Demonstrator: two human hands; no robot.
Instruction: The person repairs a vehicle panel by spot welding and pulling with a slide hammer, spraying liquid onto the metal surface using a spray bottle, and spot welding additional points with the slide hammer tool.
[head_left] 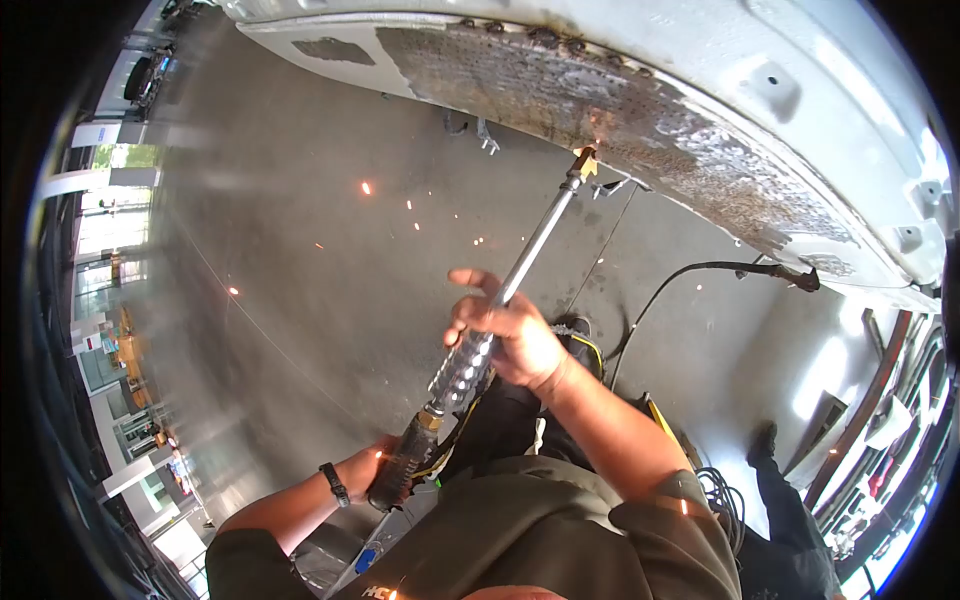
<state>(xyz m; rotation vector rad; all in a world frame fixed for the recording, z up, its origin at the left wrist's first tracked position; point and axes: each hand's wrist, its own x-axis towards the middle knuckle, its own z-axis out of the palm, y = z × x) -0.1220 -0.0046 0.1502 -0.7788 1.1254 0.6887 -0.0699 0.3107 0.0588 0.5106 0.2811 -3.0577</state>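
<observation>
A long-shafted power tool (540,235) runs from my waist up to a pale metal panel; its exact kind is hard to make out. My left hand (385,462), below a dark wristband, wraps the tool's black rear grip. Farther up, my right hand (508,328) holds the ribbed silver sleeve, with one finger stretched out past it. The brass-coloured tip (586,160) meets the lower edge of the worn, scraped patch (640,130) on the panel. Orange sparks (366,188) fly off to the left over the floor.
The large white panel (790,75) curves across the top. A black cable (680,268) loops up from the floor to its right edge. Another person's leg (775,500) is at lower right, near a rack of long parts (890,430). Grey floor (270,230) stretches left.
</observation>
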